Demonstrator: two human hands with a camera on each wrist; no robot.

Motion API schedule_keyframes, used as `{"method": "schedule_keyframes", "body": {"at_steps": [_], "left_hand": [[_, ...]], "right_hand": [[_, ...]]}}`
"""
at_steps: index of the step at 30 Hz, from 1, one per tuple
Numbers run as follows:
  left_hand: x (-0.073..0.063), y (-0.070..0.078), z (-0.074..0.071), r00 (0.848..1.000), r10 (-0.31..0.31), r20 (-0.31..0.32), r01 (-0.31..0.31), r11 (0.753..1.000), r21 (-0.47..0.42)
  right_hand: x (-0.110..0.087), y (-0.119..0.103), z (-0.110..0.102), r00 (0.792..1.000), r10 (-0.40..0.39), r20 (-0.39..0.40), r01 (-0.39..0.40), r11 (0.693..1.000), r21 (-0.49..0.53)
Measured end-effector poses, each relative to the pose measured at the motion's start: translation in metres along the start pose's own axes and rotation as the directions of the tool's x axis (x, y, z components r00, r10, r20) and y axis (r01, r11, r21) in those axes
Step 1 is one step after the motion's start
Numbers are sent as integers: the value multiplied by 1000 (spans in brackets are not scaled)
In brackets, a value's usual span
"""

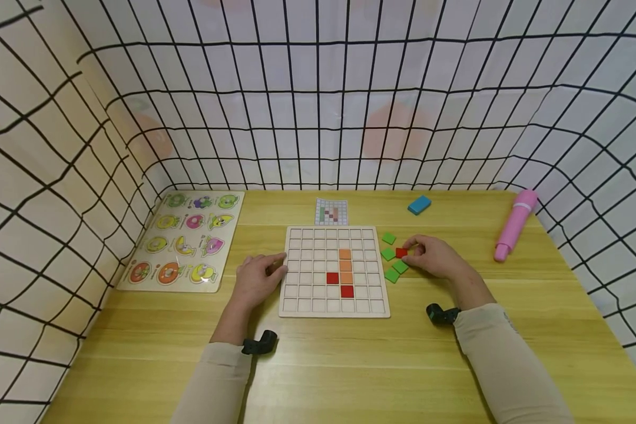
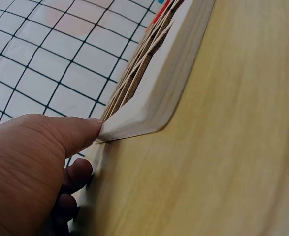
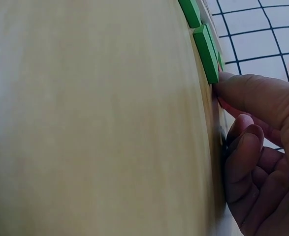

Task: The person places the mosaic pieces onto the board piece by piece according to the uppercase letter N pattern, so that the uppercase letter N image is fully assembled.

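Observation:
A white square grid board (image 1: 307, 311) lies in the middle of the table. Its cells hold a column of orange tiles (image 1: 345, 266) and two red tiles (image 1: 332, 278). My left hand (image 1: 257, 280) touches the board's left edge with thumb and fingertips; the left wrist view shows the thumb against a corner (image 2: 134, 120). To the right of the board, my right hand (image 1: 436, 257) pinches a loose red tile (image 1: 400, 252) between thumb and index finger. Several green tiles (image 1: 392, 275) lie around it. In the right wrist view the thumb partly hides the red tile, beside a green tile (image 3: 206, 53).
A small printed grid card (image 1: 331, 212) lies behind the board. At the left is a fruit picture board (image 1: 180, 241). A blue block (image 1: 419, 205) is at the back right, and a pink cylindrical object (image 1: 516, 225) lies farther right. Black-gridded fabric (image 1: 318, 112) surrounds the table.

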State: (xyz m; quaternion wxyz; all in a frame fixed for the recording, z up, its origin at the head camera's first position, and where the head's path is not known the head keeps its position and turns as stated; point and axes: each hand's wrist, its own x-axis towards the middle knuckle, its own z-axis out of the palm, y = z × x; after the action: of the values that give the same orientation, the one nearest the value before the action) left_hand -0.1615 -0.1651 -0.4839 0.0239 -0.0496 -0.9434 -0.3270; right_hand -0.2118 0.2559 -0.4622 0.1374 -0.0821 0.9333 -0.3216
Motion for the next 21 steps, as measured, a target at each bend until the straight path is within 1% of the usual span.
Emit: {"method": "schedule_keyframes", "body": {"at_steps": [6,12,18,21], "left_hand": [[0,1,0,1000,-2,-4,2,1000,-1],[-1,3,-1,1000,-11,-1,11,1000,3],[-1,4,-1,1000,-13,-3,13,1000,1],[-1,4,-1,1000,-16,-4,16,1000,3]], "right_hand": [[-1,-1,1,1000,4,-14,-4,1000,1],[-1,1,1,1000,3,-18,-3,1000,-22],[-4,-10,0,1000,-6,-16,5,999,-50],[-7,-18,1,1000,-15,-18,15,999,-37]]}}
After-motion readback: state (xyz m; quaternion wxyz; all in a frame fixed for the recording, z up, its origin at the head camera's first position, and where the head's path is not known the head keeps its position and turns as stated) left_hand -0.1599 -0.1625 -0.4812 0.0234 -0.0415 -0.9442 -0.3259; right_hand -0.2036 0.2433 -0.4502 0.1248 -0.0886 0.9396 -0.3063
